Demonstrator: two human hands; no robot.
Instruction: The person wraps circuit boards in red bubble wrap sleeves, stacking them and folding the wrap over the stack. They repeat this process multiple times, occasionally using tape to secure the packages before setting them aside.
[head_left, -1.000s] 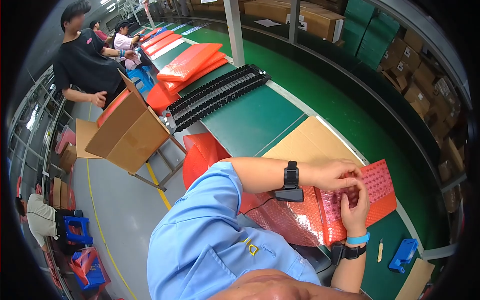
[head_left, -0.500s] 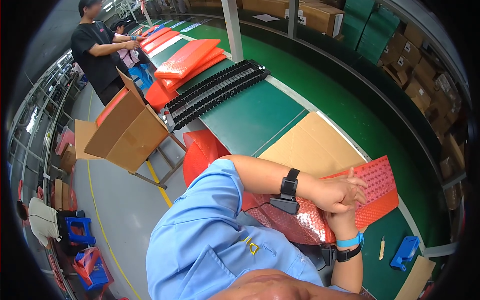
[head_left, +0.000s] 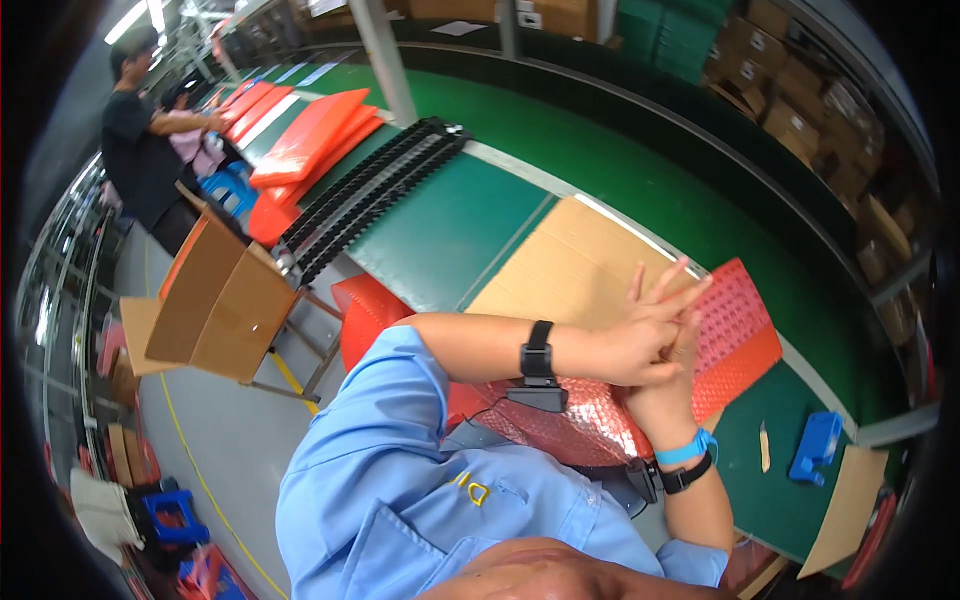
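Observation:
Above the work table, my left hand point(head_left: 637, 343) crosses over my right hand point(head_left: 662, 395), and the two touch. The left fingers are spread and stretched out. Partly covered by them, the right fingers point away from me and look extended, with nothing visible in them. Beneath both hands lies red bubble wrap point(head_left: 738, 318), its pink bubbled part reaching to the right. More shiny red bubble wrap point(head_left: 590, 418) bulges between my forearms and my body. A flat cardboard sheet point(head_left: 560, 262) lies on the table just beyond my left forearm.
Right of my hands are a small pale-handled cutter point(head_left: 765, 448), a blue tool point(head_left: 816, 447) and a cardboard piece point(head_left: 848, 505). A black slatted rack point(head_left: 375, 195) and red bubble-wrap packs point(head_left: 310, 140) lie farther left. An open carton point(head_left: 215, 300) stands beside the table; a co-worker point(head_left: 150, 150) stands beyond.
My view has turned, so the scene sits differently. My hands have come closer together, the left fingers spreading wider and overlapping the right hand's fingers. The bubble wrap stays under them.

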